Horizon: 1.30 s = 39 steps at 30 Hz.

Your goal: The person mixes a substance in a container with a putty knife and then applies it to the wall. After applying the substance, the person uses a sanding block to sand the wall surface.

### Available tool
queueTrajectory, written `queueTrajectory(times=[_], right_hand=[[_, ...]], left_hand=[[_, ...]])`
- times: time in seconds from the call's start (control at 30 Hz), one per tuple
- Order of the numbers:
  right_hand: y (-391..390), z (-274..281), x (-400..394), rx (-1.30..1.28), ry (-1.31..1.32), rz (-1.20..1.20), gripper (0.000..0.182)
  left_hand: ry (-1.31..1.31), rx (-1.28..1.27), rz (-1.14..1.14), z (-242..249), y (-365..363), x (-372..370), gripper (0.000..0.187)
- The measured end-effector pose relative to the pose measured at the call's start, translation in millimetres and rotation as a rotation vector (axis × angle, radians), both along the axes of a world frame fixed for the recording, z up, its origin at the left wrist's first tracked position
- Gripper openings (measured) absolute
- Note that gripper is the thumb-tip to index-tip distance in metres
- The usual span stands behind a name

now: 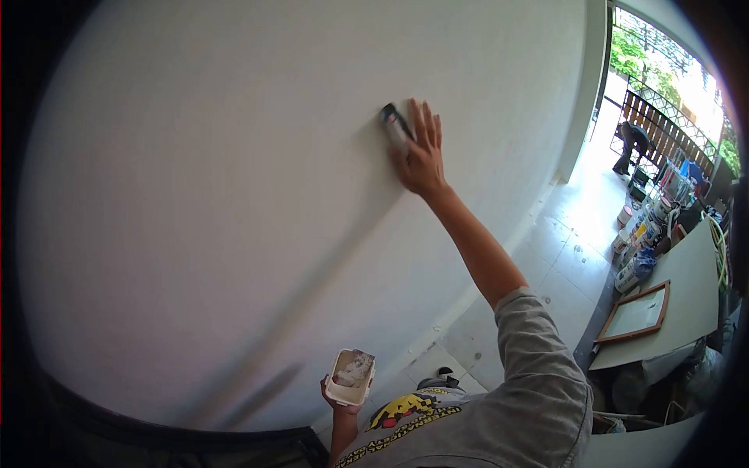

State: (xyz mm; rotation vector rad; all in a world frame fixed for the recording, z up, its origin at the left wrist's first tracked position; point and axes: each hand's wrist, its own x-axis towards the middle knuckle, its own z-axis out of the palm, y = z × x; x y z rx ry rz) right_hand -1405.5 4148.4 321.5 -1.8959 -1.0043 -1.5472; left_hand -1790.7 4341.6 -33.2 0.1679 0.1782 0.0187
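Observation:
My right hand (424, 160) is raised against the pale wall (234, 171), its fingers stretched up along the surface. Between its thumb and fingers is a narrow grey-and-black hand tool (396, 129), blurred and pressed to or just off the wall; its exact kind does not show. Low down, my left hand (341, 405) grips a cream plastic tub (341, 391) from below and the side. Inside the tub lies white paste (353, 370) on what looks like a flat brownish-grey piece.
Tiled floor (558, 242) runs along the wall's foot. Paint buckets (626, 275) and other clutter line the right side, near a wood-framed panel (636, 313) on a pale board (690, 300). Farther back, a person in dark clothes (633, 144) bends near a gate (669, 125).

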Motion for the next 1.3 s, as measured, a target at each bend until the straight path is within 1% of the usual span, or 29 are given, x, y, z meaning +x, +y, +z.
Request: queueTrajectory(times=[0.1, 0.2, 0.3, 0.33, 0.37, 0.43, 0.5, 0.53, 0.57, 0.63, 0.7, 0.73, 0.77, 0.8, 0.83, 0.9, 0.97, 1.03, 1.13, 1.23, 1.3], right_hand=[[-3.8, 5.8, 39.9, 0.366, 0.176, -0.023, 0.054], [-1.1, 19.9, 46.8, 0.743, 0.503, 0.081, 0.053], [35.2, 8.5, 37.3, 0.592, 0.368, 0.027, 0.054], [40.9, 1.9, 24.4, 0.366, 0.200, -0.014, 0.055], [41.3, 7.1, -6.8, 0.210, 0.162, 0.008, 0.054], [27.4, 8.5, 0.5, 0.090, 0.061, -0.031, 0.055], [9.9, 12.3, 34.9, 0.202, 0.073, 0.050, 0.054], [5.6, 17.5, 43.6, 0.400, 0.197, 0.026, 0.055], [-6.3, 22.7, 58.1, 0.560, 0.286, 0.073, 0.058], [-21.6, 31.7, 65.5, 0.788, 0.516, 0.126, 0.060], [-4.0, 7.4, 82.3, 0.672, 0.373, 0.015, 0.059], [8.5, 4.8, 91.0, 0.609, 0.294, -0.038, 0.058], [18.0, 13.0, 46.3, 0.453, 0.213, 0.045, 0.057], [18.1, 15.6, 13.0, 0.253, 0.136, 0.017, 0.056], [18.2, 16.1, -4.0, 0.053, 0.062, -0.009, 0.055], [-1.8, 20.3, 30.5, 0.000, -0.071, 0.043, 0.050], [-15.5, 27.6, 56.6, 0.127, -0.064, 0.045, 0.052], [-22.0, 35.5, 70.6, 0.332, 0.025, 0.050, 0.052], [-11.1, 49.4, 66.4, 0.710, 0.302, 0.104, 0.053], [23.9, 33.6, 48.3, 0.449, 0.193, 0.043, 0.055], [25.4, 32.8, 0.7, -0.064, -0.083, 0.034, 0.055]], left_hand=[[0.071, -0.004, -0.003, -6.9, 4.6, -1.8, 0.063], [0.098, -0.024, 0.007, 0.1, 1.9, -3.9, 0.063], [-0.039, -0.155, -0.049, -20.2, 9.4, -0.8, 0.072], [-0.019, -0.153, -0.047, -19.1, 10.4, 0.3, 0.072], [-0.001, -0.151, -0.043, -17.3, 10.8, 0.2, 0.072], [0.041, -0.110, -0.023, -3.7, 6.6, -0.5, 0.070], [0.093, -0.034, -0.004, 11.2, 1.9, -2.1, 0.065], [0.062, -0.055, -0.005, -0.2, 4.9, -3.1, 0.067], [0.034, -0.076, -0.008, -15.8, 9.8, -1.6, 0.070], [0.028, -0.090, 0.009, -21.0, 8.2, -4.8, 0.072], [0.070, -0.067, 0.048, -19.7, 6.6, -5.4, 0.073], [0.055, -0.087, 0.038, -20.7, 7.1, -1.7, 0.073], [0.039, -0.108, 0.027, -23.1, 7.3, -0.5, 0.074], [0.032, -0.129, 0.019, -25.0, 7.4, -2.9, 0.074], [0.029, -0.135, 0.010, -22.5, 7.1, -3.1, 0.074], [0.029, -0.148, -0.003, -17.5, 7.9, -3.8, 0.075], [-0.017, -0.130, -0.016, -13.4, 7.5, -3.0, 0.075], [-0.027, -0.125, -0.015, -12.6, 5.2, -3.6, 0.075], [0.013, -0.141, 0.000, -11.0, 4.4, -2.9, 0.075], [0.048, -0.171, 0.005, -14.8, 5.8, -2.9, 0.075], [0.077, -0.179, 0.014, -14.1, 5.2, -5.1, 0.074]])
